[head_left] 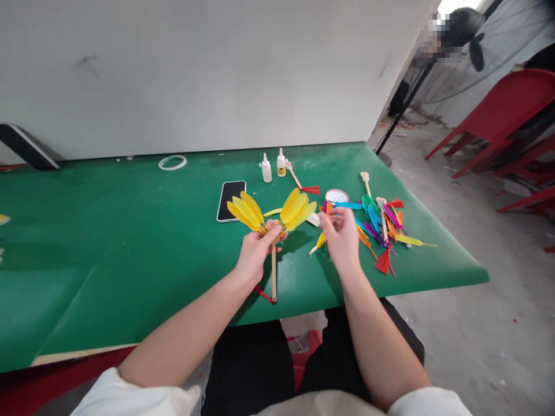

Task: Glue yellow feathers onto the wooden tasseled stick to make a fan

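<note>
My left hand (255, 254) is closed around the head of a feather fan (297, 208). Two bunches of yellow feathers spread from its top, one to each side, and a thin wooden handle (274, 274) points down towards me. A red cord (262, 293) hangs at the handle's lower end. To the right, my right hand (343, 240) is raised over the near side of a pile of coloured feathers (373, 216), thumb and fingers pinched together. Orange and purple feather tips show just behind those fingertips; what the pinch holds, if anything, cannot be made out.
Two small glue bottles (266, 169) stand at the back beside a wooden stick with a red tassel (310, 189). A phone (225, 202) lies left of them, a white ring (172, 162) farther left. A round lid-like dish (337, 196) sits behind the feathers on the green table (143, 248).
</note>
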A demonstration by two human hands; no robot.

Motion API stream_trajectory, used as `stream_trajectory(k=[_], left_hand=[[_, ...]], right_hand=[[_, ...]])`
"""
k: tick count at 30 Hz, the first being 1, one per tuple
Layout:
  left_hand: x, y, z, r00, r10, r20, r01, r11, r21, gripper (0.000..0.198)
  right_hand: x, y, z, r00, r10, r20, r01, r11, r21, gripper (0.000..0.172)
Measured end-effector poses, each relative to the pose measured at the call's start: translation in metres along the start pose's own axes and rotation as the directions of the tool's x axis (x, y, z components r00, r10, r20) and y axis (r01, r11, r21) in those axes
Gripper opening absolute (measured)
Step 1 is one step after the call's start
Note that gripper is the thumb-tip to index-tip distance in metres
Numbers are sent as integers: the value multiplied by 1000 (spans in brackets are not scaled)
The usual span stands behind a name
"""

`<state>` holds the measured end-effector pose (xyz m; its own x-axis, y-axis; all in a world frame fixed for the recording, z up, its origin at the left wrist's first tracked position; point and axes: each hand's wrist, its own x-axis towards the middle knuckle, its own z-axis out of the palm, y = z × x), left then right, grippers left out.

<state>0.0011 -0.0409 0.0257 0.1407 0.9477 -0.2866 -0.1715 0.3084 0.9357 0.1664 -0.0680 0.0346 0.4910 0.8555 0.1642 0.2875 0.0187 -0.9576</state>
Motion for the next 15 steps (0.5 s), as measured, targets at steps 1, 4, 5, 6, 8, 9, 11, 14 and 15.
stream_trajectory(k=[1, 4, 5, 6, 8, 9, 11, 14, 15], left_hand=[[2, -1, 0, 1000, 12, -19, -13, 999, -32, 38], [5, -4, 1, 999, 39, -24, -41, 995, -88, 38], [5, -5, 2, 999, 33, -16, -34, 995, -89, 39], [5, -6, 3, 1000, 19, -6, -20, 996, -83, 40], [4, -6, 4, 1000, -11, 24, 12, 999, -50, 44], [3, -5, 4, 999, -16, 50, 17, 1000, -22, 45], [2, -1, -3, 993, 15, 116, -20, 999, 44, 44], [4, 8, -30, 988, 145, 61, -151, 983, 108, 45], [7, 12, -42, 977, 199, -74, -190, 975, 113, 48]], right_hand=[[-9, 0, 5, 991, 27, 127, -19, 998, -61, 31], [-36, 0, 22, 885, 37, 464, 66, 977, -203, 32], [-42, 1, 28, 860, 30, 510, 101, 969, -227, 30], [-47, 1, 33, 846, 18, 532, 130, 962, -239, 27], [-52, 1, 39, 840, -6, 543, 157, 960, -232, 21], [-52, 1, 39, 839, -16, 544, 159, 963, -217, 19], [-50, 1, 37, 834, -13, 551, 133, 975, -180, 18], [-45, 0, 28, 817, 58, 573, 30, 989, -143, 19], [-44, -1, 25, 811, 87, 579, -10, 991, -134, 19]])
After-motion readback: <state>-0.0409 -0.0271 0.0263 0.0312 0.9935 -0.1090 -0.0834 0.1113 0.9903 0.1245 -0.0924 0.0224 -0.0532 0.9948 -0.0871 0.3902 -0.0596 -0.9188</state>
